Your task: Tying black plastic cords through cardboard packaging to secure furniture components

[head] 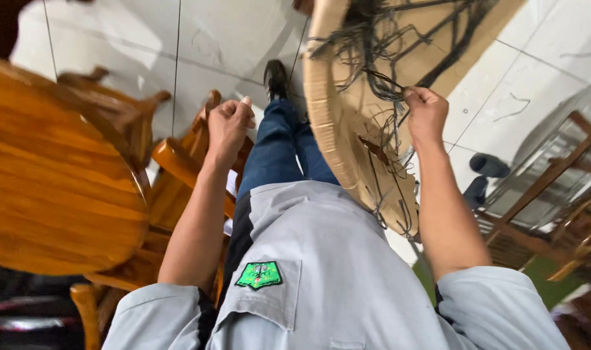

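well, the person is sitting with a round woven rattan seat panel [337,123] propped on edge over the lap, just to the right of the jeans-clad leg [279,142], its pale plaited rim toward the body and its flat underside turned to the right hand. the right hand [427,111] is pinching a thin dark strand [389,87] against that underside, fingers curled tight around it. the left hand [229,123] is balled into a closed fist out to the left, raised over the leg; whether it grips the far end of a strand i cannot tell, nothing shows between the fingers.

to do this weaving pull well, i'd judge the strand wants a steady, even draw close to the panel face, keeping it clear of the loose tangle [379,39] of dark strands hanging higher up, so nothing snags or knots. the panel should stay braced against the lap so it doesn't swing while tension goes on.

the panel itself looks light tan, with a tightly wound edge, a plain brownish board-like back, and several black strands trailing down across it toward the lower rim. a varnished wooden chair [62,175] stands at the left on the pale tiled floor [230,39].
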